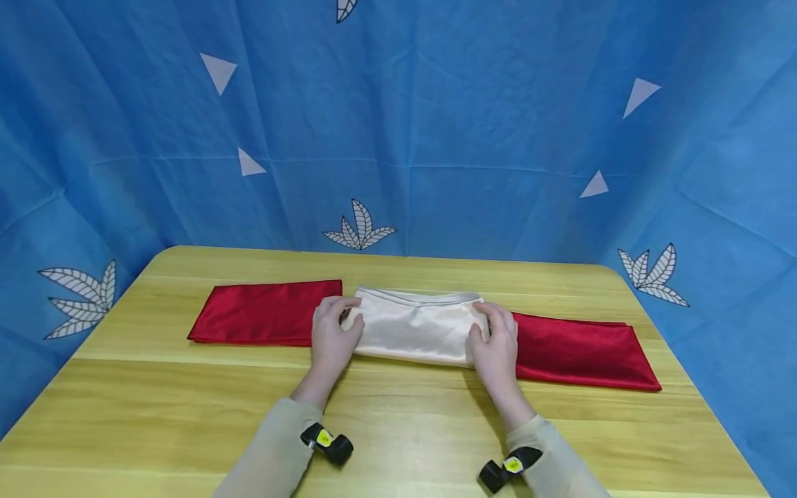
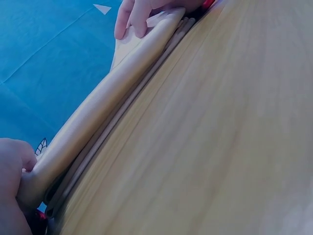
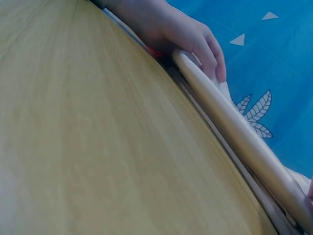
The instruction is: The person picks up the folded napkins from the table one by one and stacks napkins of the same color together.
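A folded white satin cloth (image 1: 416,330) lies across the middle of the table in the head view, its layers showing along the back edge. My left hand (image 1: 334,330) grips its left end, thumb and fingers curved about the edge. At the opposite end my right hand (image 1: 496,339) holds the cloth in the same way. Seen low in the left wrist view, the near edge of the white cloth (image 2: 105,100) is a rounded fold above thinner layers. A folded red satin cloth (image 1: 268,315) lies beside the left hand, and another red satin cloth (image 1: 579,351) beside the right.
The wooden table (image 1: 398,429) has rounded far corners. Behind it and along both sides hangs a blue curtain (image 1: 473,124) with leaf and triangle prints. Each sleeve carries a small black wrist camera, one on the left (image 1: 328,444) and one on the right (image 1: 509,468).
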The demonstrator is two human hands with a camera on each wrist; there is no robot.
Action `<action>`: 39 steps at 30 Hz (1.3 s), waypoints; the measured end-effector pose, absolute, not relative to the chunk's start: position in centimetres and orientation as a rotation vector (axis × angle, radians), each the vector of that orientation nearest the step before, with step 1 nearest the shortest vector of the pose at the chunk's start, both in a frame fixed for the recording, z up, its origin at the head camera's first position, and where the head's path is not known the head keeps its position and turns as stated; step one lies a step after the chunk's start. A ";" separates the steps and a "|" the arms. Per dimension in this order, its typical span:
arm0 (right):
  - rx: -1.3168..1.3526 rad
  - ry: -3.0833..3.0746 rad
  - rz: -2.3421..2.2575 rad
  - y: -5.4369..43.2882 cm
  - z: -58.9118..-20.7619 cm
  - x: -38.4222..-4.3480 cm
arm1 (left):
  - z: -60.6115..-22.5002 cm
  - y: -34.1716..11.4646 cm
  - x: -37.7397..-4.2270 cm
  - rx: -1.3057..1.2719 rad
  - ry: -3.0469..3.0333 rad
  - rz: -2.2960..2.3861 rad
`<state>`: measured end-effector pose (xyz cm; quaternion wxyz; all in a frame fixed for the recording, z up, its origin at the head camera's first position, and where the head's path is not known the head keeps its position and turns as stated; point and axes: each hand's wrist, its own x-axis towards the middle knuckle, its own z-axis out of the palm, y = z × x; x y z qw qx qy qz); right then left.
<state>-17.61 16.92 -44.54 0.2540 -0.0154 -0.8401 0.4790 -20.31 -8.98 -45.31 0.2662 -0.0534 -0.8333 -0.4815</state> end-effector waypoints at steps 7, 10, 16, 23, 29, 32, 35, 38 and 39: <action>0.048 -2.154 1.213 16.9 -44.7 -17.7 | -45.3 -9.7 -20.2 -0.123 -2.159 -1.448; 0.132 -2.084 1.167 16.9 -44.8 -17.7 | -45.2 -10.2 -20.2 -0.113 -2.099 -1.525; 0.286 -1.977 1.158 16.2 -43.9 -17.2 | -44.6 -12.2 -19.6 -0.091 -2.046 -1.579; 0.450 -1.944 1.164 14.8 -44.8 -17.2 | -43.9 -16.2 -18.6 0.020 -2.064 -1.544; 0.654 -1.941 1.229 10.7 -45.1 -16.7 | -41.9 -18.2 -16.8 0.112 -2.046 -1.529; 0.742 -1.960 1.222 8.0 -45.0 -16.7 | -41.6 -19.3 -16.5 0.152 -2.035 -1.512; 0.811 -1.970 1.203 5.2 -44.9 -17.0 | -41.6 -20.6 -16.6 0.183 -2.014 -1.504; 0.853 -1.995 1.189 2.4 -44.6 -17.4 | -41.5 -21.8 -16.6 0.219 -1.979 -1.515; 0.862 -2.015 1.189 1.6 -44.5 -17.5 | -41.5 -22.1 -16.6 0.238 -1.969 -1.518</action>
